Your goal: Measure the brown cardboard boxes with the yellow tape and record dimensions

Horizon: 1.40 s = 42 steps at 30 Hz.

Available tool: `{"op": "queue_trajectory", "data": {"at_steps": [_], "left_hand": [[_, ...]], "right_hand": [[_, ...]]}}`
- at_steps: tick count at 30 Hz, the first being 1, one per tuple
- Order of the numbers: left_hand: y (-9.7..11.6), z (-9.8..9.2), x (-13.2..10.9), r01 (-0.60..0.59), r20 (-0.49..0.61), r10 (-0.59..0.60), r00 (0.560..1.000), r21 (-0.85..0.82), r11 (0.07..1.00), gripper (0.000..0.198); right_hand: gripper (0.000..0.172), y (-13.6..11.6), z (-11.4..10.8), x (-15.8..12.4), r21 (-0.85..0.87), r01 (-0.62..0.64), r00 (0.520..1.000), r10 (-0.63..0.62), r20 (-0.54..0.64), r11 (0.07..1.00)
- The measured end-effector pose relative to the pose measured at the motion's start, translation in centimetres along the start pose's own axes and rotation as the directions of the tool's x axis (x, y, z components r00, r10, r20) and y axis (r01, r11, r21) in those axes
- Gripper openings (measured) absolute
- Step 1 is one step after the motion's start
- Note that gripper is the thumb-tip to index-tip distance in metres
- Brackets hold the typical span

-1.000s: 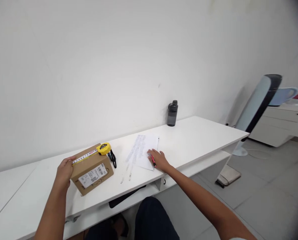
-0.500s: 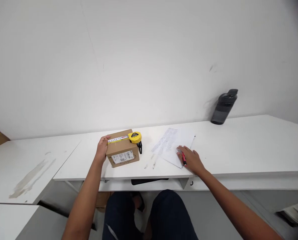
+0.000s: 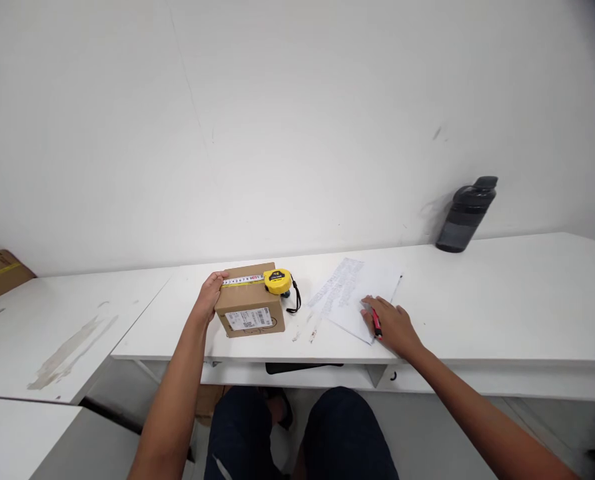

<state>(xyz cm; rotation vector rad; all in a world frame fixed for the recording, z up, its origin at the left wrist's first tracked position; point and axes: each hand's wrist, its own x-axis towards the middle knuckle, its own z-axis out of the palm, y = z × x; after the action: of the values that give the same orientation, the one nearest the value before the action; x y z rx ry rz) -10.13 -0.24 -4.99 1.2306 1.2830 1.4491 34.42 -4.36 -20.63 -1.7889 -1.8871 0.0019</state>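
Observation:
A small brown cardboard box [image 3: 250, 293] with a white shipping label sits on the white table. My left hand [image 3: 211, 295] is closed around the box's left side, its fingertips at the end of the extended tape. A yellow tape measure [image 3: 278, 281] lies at the box's top right edge, its blade running across the top and its black strap hanging to the right. Over handwritten paper sheets [image 3: 344, 293], my right hand [image 3: 394, 327] is closed on a slim red-and-black pen-like tool [image 3: 376, 323]; its exact kind is unclear. A thin pen-like stick [image 3: 398, 285] lies along the paper's right edge.
A dark water bottle [image 3: 466, 217] stands near the wall at the back right. Another cardboard box [image 3: 2, 273] is at the far left. Beneath the tabletop, a shelf [image 3: 322, 377] holds a flat black object [image 3: 297, 367]. Tables meet at a seam on the left.
The view has shifted, moving everything slightly rightward. The tape measure's case has turned a little, and its strap now swings out to the right. Both hands keep their places.

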Motion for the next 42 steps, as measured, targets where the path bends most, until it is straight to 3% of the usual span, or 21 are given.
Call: {"op": "queue_trajectory", "data": {"at_steps": [10,42], "left_hand": [[-0.1,0.4,-0.1,0.051,0.065,-0.046,0.997,-0.079,0.996,0.061],[0.2,1.2,-1.7,0.055,0.048,-0.049,0.998,-0.127,0.99,0.052]], "right_hand": [[0.046,-0.3,-0.4,-0.1,-0.017,-0.013,1.0,0.013,0.024,1.0],[0.043,-0.6,-0.7,-0.3,-0.033,-0.012,1.0,0.012,0.016,0.999]]}}
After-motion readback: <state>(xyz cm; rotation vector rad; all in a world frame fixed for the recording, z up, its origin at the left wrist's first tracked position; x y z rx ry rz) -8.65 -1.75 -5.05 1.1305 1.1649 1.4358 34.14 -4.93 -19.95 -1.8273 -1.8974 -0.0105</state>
